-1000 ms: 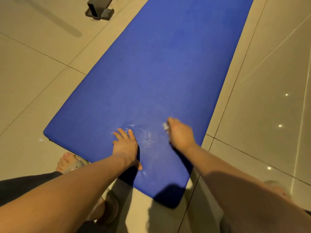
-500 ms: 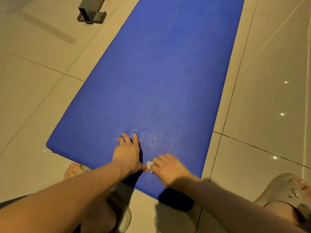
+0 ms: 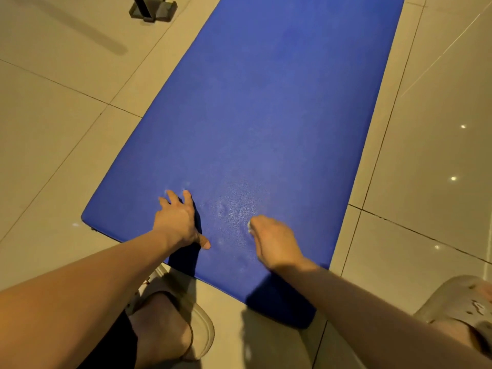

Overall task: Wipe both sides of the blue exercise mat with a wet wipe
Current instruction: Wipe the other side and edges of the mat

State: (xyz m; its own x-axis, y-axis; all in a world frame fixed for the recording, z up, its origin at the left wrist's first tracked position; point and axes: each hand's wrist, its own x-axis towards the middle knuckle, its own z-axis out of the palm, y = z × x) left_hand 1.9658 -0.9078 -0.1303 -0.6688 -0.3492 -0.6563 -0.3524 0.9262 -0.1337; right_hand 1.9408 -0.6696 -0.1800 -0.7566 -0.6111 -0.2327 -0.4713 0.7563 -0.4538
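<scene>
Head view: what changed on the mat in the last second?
The right hand, pinching the wet wipe, swept in beside the left hand, then back out to the right. The left hand stayed pressed flat on the blue exercise mat, which stayed spread on the floor.

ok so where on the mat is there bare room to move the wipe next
Bare: all the mat beyond both hands, and the strip between the right hand and the mat's right edge. Crowded: the near end, where the left hand presses near the wipe.
</scene>
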